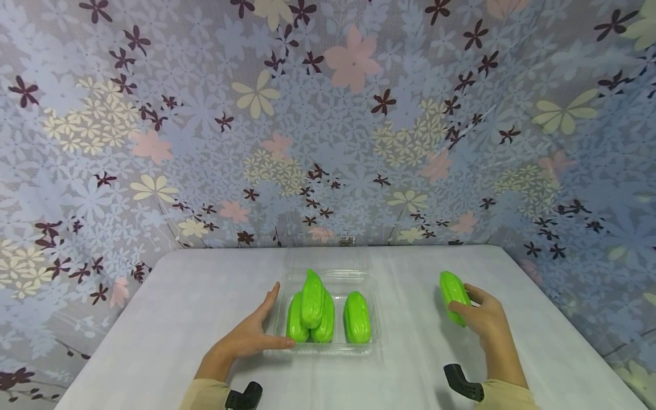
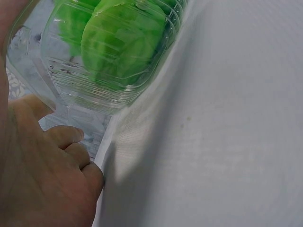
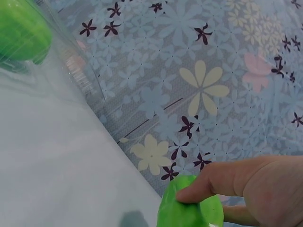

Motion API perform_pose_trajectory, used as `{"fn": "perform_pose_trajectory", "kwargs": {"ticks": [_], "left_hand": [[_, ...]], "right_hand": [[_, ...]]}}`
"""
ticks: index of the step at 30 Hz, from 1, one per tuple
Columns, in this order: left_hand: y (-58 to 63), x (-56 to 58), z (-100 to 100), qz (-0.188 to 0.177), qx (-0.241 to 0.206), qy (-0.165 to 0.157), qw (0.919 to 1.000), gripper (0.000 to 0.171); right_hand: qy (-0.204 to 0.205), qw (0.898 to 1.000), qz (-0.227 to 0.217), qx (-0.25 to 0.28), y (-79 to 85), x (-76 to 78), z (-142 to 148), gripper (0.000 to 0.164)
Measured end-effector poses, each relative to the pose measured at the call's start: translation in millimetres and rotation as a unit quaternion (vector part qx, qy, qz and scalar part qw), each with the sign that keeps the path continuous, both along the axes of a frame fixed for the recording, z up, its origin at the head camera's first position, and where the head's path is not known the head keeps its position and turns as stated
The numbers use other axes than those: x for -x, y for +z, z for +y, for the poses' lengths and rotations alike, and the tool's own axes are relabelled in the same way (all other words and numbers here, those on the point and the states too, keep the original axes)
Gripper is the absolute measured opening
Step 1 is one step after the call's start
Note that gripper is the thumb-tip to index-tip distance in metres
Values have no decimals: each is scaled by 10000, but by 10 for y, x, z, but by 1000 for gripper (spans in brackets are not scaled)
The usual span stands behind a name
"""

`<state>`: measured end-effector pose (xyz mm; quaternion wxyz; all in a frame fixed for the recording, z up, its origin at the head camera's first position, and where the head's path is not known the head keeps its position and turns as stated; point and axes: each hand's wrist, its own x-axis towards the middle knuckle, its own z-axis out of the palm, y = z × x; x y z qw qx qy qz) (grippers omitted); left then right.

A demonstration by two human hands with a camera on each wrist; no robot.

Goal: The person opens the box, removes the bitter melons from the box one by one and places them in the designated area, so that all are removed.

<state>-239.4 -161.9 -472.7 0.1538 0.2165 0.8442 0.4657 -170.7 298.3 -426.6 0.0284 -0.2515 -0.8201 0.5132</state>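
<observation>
My right hand [image 1: 484, 312] pinches a bright green, cucumber-shaped toy vegetable [image 1: 454, 296] above the right part of the table. In the right wrist view, the thumb [image 3: 195, 189] presses on its ridged side. A clear plastic box [image 1: 376, 336] stands in the middle, holding several more of these green pieces. Three are bunched at its left, one pointed piece [image 1: 311, 302] lying over two others; a single piece [image 1: 357, 318] lies at the right. My left hand [image 1: 245, 336] spreads around the box's left front corner, thumb at the front rim and fingers along the left side.
The box's transparent lid [image 1: 328, 242] stands raised at the back, a barcode label on it. A white cloth covers the table [image 1: 205, 285]. Behind its far edge rises a flower-patterned sheet [image 1: 328, 142], also along both sides.
</observation>
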Motion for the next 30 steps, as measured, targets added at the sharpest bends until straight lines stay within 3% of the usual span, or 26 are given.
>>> {"fn": "perform_pose_trajectory", "kwargs": {"ticks": [30], "left_hand": [[-2,3,-15,-7,-80,-69,9999,128]], "right_hand": [[-576,9978,110,-324,-181,-9,119,76]]}}
